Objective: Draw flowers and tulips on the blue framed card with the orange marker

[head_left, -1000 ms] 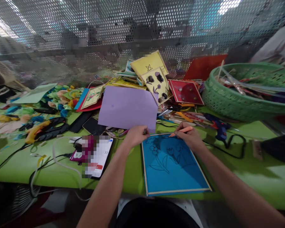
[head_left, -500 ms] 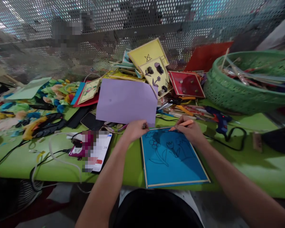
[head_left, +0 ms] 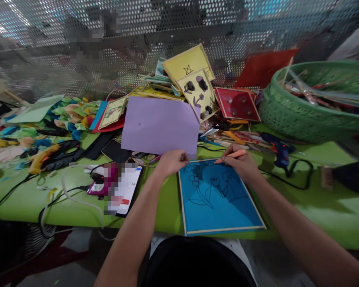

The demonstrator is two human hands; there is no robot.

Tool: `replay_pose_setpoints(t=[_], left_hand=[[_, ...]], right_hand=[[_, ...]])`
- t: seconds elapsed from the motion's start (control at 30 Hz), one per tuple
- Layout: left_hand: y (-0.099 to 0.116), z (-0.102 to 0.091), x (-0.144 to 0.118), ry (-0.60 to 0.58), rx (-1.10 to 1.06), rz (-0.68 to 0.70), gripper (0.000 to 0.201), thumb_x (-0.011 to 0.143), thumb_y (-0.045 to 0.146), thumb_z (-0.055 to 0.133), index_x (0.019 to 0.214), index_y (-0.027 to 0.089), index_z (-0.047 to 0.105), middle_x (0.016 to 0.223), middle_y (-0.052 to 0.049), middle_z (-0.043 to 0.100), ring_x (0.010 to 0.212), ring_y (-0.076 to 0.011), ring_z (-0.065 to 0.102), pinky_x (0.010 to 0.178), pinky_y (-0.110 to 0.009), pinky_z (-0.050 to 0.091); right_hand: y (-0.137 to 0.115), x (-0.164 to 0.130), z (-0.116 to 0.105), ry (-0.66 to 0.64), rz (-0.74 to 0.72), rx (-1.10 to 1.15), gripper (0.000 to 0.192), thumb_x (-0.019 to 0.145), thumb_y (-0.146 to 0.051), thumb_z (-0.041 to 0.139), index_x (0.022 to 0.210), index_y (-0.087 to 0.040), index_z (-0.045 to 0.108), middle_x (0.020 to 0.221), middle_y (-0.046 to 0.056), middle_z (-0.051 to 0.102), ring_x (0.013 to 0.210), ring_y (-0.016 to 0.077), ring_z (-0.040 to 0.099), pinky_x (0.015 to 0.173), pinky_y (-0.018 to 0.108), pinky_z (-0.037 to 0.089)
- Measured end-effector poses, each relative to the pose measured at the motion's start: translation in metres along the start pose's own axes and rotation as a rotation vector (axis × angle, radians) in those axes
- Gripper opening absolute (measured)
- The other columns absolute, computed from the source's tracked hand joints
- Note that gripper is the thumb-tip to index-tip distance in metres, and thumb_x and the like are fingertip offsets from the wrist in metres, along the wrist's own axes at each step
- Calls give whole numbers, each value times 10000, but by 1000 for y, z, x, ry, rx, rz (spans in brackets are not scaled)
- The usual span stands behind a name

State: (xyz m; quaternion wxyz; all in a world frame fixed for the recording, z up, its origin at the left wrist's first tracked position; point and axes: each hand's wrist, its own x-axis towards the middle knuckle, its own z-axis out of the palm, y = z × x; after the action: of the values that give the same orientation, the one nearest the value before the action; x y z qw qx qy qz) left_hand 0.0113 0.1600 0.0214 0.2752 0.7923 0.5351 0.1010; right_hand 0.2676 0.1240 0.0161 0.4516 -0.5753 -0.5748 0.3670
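Observation:
A blue sheet [head_left: 224, 217] edged with thin pale sticks lies flat before me, with flowers and leaves drawn on it in dark lines. In my right hand [head_left: 241, 163] is an orange marker [head_left: 236, 154], its tip down at the sheet's far edge. My left hand [head_left: 174, 161] rests at the sheet's far left corner, fingers closed around a small dark piece that I cannot make out. Just beyond that hand lies a plain purple sheet [head_left: 160, 125].
A phone [head_left: 128, 195] and a purple power strip [head_left: 100, 185] with cables lie on the left. Behind are framed pictures [head_left: 187, 59] and a red one [head_left: 237, 103]. On the right stand a green basket [head_left: 305, 119] and a blue glue gun [head_left: 279, 149].
The view has shifted slightly. Both hands stay in nearly the same place, with the marker tip still at the sheet's far edge.

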Motion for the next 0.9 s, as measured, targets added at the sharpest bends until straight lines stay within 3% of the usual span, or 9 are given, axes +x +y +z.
replay_pose_setpoints(t=[0.57,0.9], left_hand=[[3,-2,-2,-2,-14,-9,61,836,235,683,876,209,722,845,-32,736,779,-202,645,713,-299,429],[4,-2,-2,0,16,-6,59,850,247,682,883,212,716,895,-48,752,822,-218,659,732,-313,443]], right_hand=[[0,-2,-1,28,-2,-5,116,664,-255,660,642,-236,548,547,-20,572,603,200,639,535,294,410],[1,-1,-5,58,-51,-99,119,660,-285,668,628,-228,569,562,-18,572,571,163,542,552,299,387]])
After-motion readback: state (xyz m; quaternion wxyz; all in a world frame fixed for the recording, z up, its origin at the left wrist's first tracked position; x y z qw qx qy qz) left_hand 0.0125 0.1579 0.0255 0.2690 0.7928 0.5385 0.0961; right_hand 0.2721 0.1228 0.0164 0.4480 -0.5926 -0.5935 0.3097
